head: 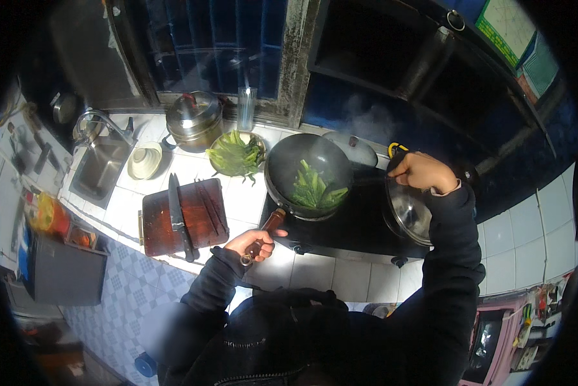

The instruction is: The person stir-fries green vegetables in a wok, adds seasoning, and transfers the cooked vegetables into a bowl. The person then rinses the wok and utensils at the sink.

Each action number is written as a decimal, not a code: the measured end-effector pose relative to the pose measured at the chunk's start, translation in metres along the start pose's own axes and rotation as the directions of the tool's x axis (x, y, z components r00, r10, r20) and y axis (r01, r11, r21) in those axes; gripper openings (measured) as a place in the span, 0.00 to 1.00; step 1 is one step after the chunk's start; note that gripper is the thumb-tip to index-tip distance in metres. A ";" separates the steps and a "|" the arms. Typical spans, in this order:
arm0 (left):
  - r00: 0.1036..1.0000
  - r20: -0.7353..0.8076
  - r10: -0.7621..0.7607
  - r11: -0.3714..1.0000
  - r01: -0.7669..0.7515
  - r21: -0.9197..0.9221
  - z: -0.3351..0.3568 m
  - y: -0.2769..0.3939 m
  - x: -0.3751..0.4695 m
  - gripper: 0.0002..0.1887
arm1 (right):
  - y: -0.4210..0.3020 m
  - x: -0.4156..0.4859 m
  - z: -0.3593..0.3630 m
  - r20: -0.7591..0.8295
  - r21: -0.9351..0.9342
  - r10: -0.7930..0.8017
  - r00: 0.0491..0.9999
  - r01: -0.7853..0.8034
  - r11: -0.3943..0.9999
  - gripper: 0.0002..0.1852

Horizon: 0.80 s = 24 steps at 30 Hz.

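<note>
My left hand (pixel 253 243) grips the brown wooden handle (pixel 273 220) of a dark wok (pixel 289 149). Wilted leafy greens (pixel 313 188) lie in the bottom of the wok, which sits on the left of a black stovetop (pixel 366 217). Over on the right, my right hand (pixel 421 171) hangs by the far side of a shiny metal lid or pan (pixel 409 214). Its fingers are curled, and whether they hold anything is hidden. A yellow looped object (pixel 396 147) shows just beyond that hand. Faint steam rises behind the wok.
A bowl heaped with leafy greens (pixel 238 153) stands left of the wok, near a lidded steel pot (pixel 194 120). A kitchen knife (pixel 179 217) lies across a wooden cutting board (pixel 154 227). Stacked bowls (pixel 144 160) stand beside the sink (pixel 98 166). A glass lid (pixel 351 147) rests behind the wok.
</note>
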<state>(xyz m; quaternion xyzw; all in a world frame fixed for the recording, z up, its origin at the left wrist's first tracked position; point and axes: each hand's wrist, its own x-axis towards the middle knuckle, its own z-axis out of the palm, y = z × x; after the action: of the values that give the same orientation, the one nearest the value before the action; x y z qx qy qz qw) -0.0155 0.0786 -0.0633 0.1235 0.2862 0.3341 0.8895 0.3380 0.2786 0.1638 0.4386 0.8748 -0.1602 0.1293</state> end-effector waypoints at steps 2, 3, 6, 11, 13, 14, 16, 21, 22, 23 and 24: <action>1.000 -0.009 0.003 0.999 -0.003 -0.032 0.002 -0.003 0.001 0.23 | -0.004 0.009 0.007 -0.102 0.047 0.032 0.994 -0.027 0.999 0.12; 1.000 -0.010 -0.002 1.000 0.001 -0.026 0.004 -0.004 0.003 0.24 | 0.001 0.018 0.017 -0.165 0.091 0.040 0.985 -0.025 0.996 0.12; 0.999 -0.033 0.005 1.000 -0.005 -0.018 0.010 -0.009 0.008 0.25 | 0.022 0.059 0.057 -0.233 0.146 0.071 0.970 -0.038 0.989 0.09; 0.999 -0.042 0.016 0.997 -0.020 -0.079 0.025 -0.030 0.025 0.25 | 0.053 0.096 0.122 -0.129 -0.297 -0.470 0.873 0.418 0.859 0.13; 0.998 -0.046 0.045 0.988 -0.051 -0.144 0.031 -0.040 0.030 0.24 | 0.003 0.066 0.093 -0.107 0.043 -0.224 0.969 0.229 0.972 0.12; 0.998 -0.046 0.036 0.990 -0.042 -0.138 0.034 -0.043 0.035 0.24 | 0.015 0.065 0.094 0.006 -0.092 -0.216 0.976 0.216 0.972 0.12; 0.997 -0.064 0.044 0.989 -0.053 -0.140 0.035 -0.050 0.040 0.23 | 0.000 0.037 0.076 -0.045 0.044 -0.164 0.985 0.166 0.985 0.11; 0.998 -0.040 0.050 0.989 -0.055 -0.140 0.040 -0.055 0.047 0.23 | -0.034 -0.041 0.014 -0.057 -0.073 -0.046 0.997 0.042 0.996 0.11; 0.998 -0.043 0.049 0.988 -0.055 -0.146 0.039 -0.056 0.048 0.23 | -0.049 -0.049 -0.001 0.009 -0.103 0.014 1.000 -0.013 0.995 0.12; 0.998 -0.038 0.043 0.988 -0.048 -0.150 0.039 -0.056 0.048 0.23 | -0.060 -0.053 -0.009 0.070 -0.139 0.085 0.994 -0.075 0.988 0.12; 0.998 -0.039 0.044 0.987 -0.049 -0.152 0.041 -0.057 0.049 0.23 | -0.062 -0.055 -0.010 0.091 -0.185 0.093 0.991 -0.075 0.980 0.13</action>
<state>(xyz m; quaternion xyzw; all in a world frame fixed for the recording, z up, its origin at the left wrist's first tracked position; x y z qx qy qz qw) 0.0682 0.0678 -0.0749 0.0557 0.2723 0.3779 0.8832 0.3189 0.2077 0.2030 0.4532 0.8589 -0.0958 0.2187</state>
